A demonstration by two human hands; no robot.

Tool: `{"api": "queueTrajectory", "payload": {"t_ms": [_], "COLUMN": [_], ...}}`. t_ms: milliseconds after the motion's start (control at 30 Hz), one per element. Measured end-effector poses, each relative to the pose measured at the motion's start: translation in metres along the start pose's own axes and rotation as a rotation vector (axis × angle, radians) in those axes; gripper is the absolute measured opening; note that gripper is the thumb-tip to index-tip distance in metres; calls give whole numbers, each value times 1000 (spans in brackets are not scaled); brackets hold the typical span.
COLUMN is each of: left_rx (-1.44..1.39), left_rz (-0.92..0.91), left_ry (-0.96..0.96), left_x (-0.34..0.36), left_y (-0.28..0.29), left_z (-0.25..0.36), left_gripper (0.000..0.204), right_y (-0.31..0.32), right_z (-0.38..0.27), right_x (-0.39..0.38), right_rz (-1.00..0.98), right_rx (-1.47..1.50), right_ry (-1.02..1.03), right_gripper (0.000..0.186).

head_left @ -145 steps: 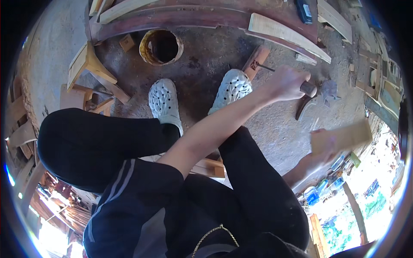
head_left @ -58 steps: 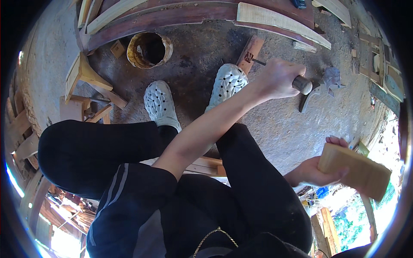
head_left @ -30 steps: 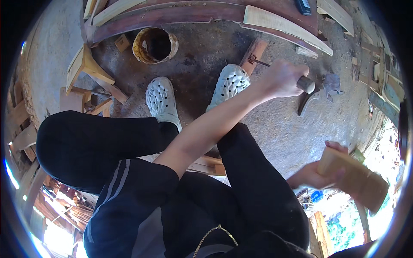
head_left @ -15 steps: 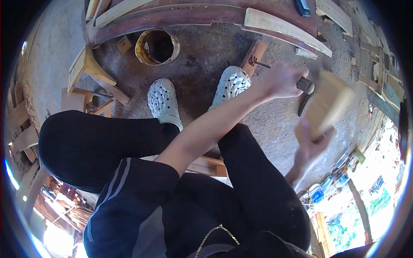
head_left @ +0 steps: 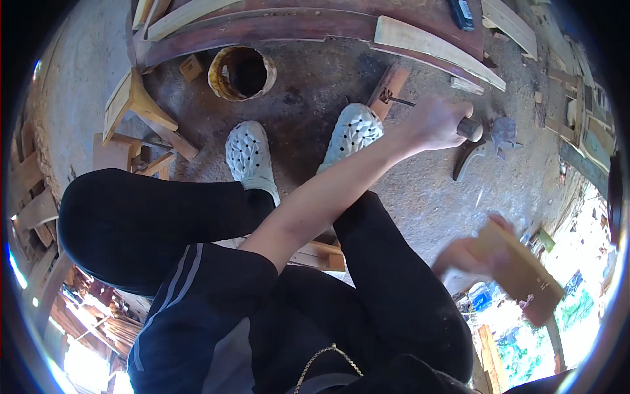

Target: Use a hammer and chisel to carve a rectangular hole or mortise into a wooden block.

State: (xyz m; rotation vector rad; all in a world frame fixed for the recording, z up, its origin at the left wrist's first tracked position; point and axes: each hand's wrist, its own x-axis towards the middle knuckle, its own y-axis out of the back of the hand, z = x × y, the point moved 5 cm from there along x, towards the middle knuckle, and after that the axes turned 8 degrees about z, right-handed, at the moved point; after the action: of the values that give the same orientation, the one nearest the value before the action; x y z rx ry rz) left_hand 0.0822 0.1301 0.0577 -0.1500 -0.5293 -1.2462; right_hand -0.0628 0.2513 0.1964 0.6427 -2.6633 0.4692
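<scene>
My left hand [head_left: 436, 125] is closed round the handle of a chisel [head_left: 402, 102]; the handle's butt end sticks out past the fist. The thin metal shaft points left, its tip at a dark notch in a reddish wood piece [head_left: 396, 77]. This piece lies on the ground by the toe of my right clog [head_left: 352, 134]. Lower right, my right hand [head_left: 469, 255], smeared by motion, grips a thick wooden block [head_left: 535, 282]. The block is well apart from the chisel handle.
Beyond my feet stand a stained bucket [head_left: 268, 75] and a long curved reddish timber [head_left: 262, 31] with a pale curved board [head_left: 433, 46] on it. A curved dark tool [head_left: 467, 163] lies right of the chisel. A wooden frame piece [head_left: 134, 98] stands at left.
My right hand has swung the wooden block away from the chisel handle, down and to the right, uncovering the ground there. My left hand and the chisel stay nearly still.
</scene>
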Motion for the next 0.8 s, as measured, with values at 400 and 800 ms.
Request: {"api": "queueTrajectory", "payload": {"t_ms": [400, 800], "left_rx": [-60, -476], "left_rz": [-98, 198], "left_ry": [-72, 624], "left_x": [-31, 28], "left_y": [3, 84], "left_z": [7, -81], "left_gripper": [19, 21], "right_y": [10, 18], "right_z": [42, 54], "right_x": [-35, -24], "right_rz": [-965, -508], "right_rx": [-744, -430], "right_ry": [-422, -823], "right_gripper": [49, 41]}}
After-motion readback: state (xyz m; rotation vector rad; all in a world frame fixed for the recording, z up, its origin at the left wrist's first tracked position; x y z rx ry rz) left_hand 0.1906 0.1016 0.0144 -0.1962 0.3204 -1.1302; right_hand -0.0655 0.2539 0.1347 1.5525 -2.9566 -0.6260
